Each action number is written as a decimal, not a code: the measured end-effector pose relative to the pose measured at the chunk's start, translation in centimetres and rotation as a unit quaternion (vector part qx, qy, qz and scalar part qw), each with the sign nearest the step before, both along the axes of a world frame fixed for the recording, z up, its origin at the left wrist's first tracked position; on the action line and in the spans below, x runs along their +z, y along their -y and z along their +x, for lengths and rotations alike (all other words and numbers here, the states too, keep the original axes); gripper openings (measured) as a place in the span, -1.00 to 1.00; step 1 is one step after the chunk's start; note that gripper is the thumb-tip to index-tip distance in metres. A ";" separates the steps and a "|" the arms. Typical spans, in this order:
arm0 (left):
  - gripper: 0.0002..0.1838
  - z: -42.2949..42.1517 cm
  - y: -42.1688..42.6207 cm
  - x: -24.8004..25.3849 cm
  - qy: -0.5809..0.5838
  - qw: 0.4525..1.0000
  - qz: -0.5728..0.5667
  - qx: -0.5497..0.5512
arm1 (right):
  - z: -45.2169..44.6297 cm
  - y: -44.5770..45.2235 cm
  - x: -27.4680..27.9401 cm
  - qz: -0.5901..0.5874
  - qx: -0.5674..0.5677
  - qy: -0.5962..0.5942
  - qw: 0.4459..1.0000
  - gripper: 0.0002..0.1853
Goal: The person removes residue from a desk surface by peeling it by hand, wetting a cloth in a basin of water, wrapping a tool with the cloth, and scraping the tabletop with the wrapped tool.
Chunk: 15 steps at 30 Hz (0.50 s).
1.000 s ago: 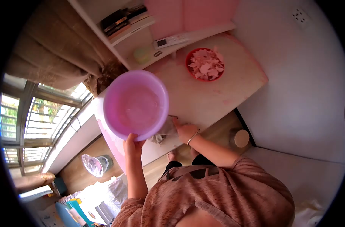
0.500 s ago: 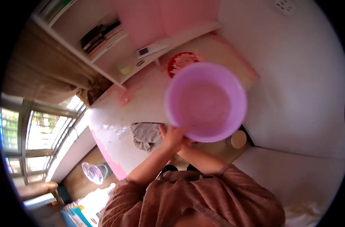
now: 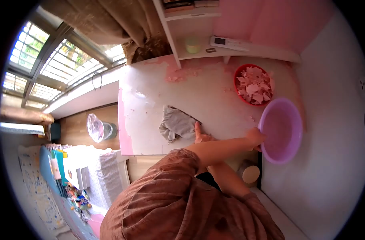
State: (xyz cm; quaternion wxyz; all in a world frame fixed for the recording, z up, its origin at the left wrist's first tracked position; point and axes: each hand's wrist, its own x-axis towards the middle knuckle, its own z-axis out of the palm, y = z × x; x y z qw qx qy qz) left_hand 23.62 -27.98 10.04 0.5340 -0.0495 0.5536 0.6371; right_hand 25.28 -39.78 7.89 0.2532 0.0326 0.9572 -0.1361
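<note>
My arms cross. My left hand (image 3: 255, 138), a little blurred, reaches to the right and grips the near-left rim of a light purple plastic basin (image 3: 281, 132). The basin is tilted, and no contents can be made out in it. Under my left forearm my right hand (image 3: 202, 137) reaches the other way and grips the right end of a crumpled grey cloth (image 3: 177, 125) on the table; one finger lies along it and the rest are partly hidden. A thin dark edge runs along the cloth's upper side.
A red bowl (image 3: 237, 93) full of pale pink flakes stands at the back right of the white table (image 3: 150, 140), whose pink coating is patchy. A remote control (image 3: 229, 43) lies on the shelf behind. A lined bin (image 3: 108, 131) stands on the floor at left, a round-topped stool (image 3: 250, 174) below right.
My left hand has carried the basin rightward, uncovering the red bowl. My view has turned, and my right hand now shows at the cloth.
</note>
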 end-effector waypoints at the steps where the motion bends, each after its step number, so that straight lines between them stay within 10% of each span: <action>1: -0.72 -0.1 -0.1 0.3 -0.003 1.000 -0.001 -0.001 | 0.2 0.1 -0.7 -0.001 0.010 0.001 1.000 -0.20; 12: -0.63 -2.7 0.3 -2.7 0.032 0.995 0.071 -0.058 | -0.4 -0.6 -0.1 -0.060 0.006 -0.018 0.998 -0.15; 15: -0.59 -3.6 4.4 -1.5 -0.130 0.984 0.037 -0.117 | -1.1 -0.9 1.5 -0.036 0.020 0.046 0.998 -0.10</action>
